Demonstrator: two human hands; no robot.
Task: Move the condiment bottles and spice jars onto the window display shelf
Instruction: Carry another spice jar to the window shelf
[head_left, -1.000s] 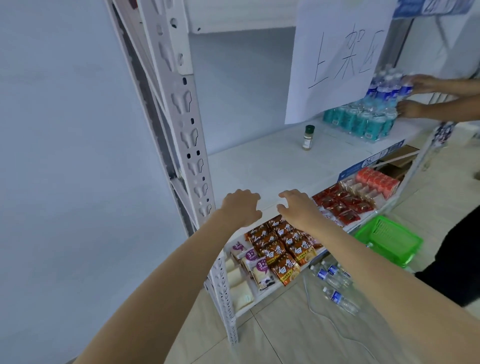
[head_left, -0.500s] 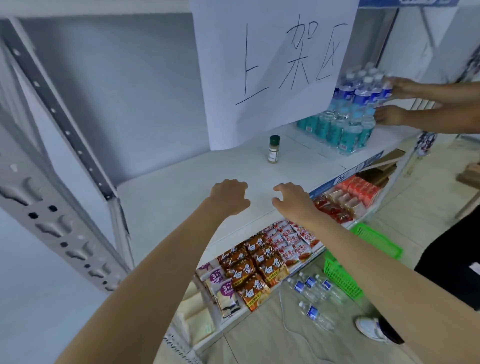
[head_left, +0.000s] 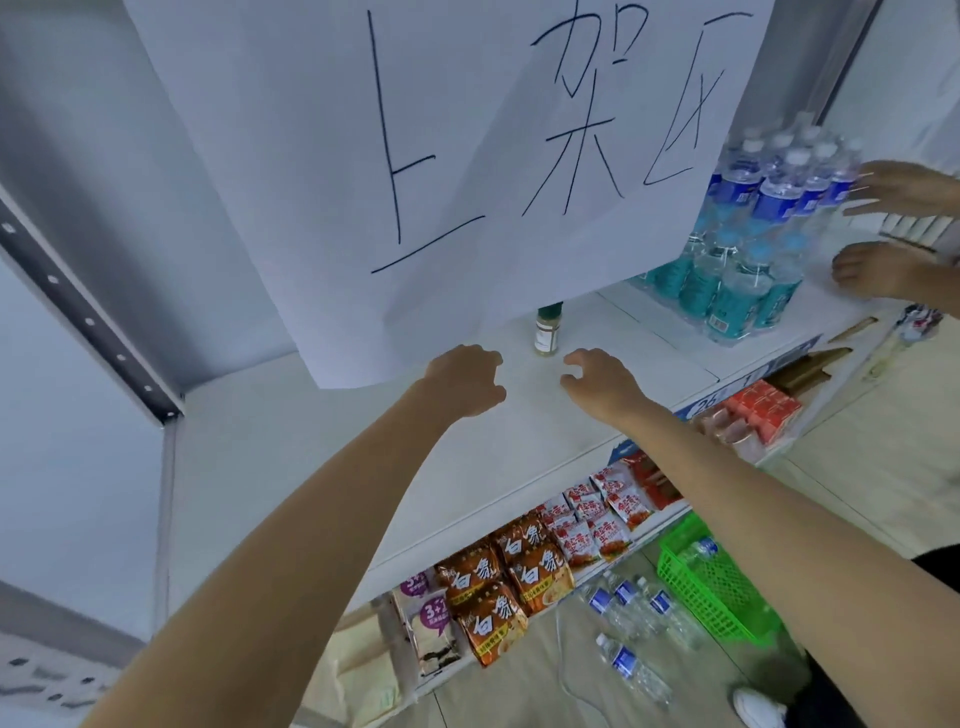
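Observation:
A small spice jar (head_left: 546, 333) with a green cap stands upright on the white shelf (head_left: 291, 447), its cap partly hidden behind the hanging paper sign. My left hand (head_left: 465, 379) hovers over the shelf just left of and nearer than the jar, fingers loosely curled, holding nothing. To the jar's right, my right hand (head_left: 602, 382) reaches forward with fingers curled and spread, also empty. Neither hand touches the jar.
A large paper sign (head_left: 467, 156) with handwriting hangs above the shelf. Packs of water bottles (head_left: 748, 244) stand at the right, with another person's hands (head_left: 883, 228) on them. Snack packets (head_left: 519, 577) fill the lower shelf. A green basket (head_left: 711, 582) and loose bottles (head_left: 634, 623) lie on the floor.
The view has moved closer and to the right along the shelf. Both of my hands have advanced from the shelf's front edge toward the spice jar.

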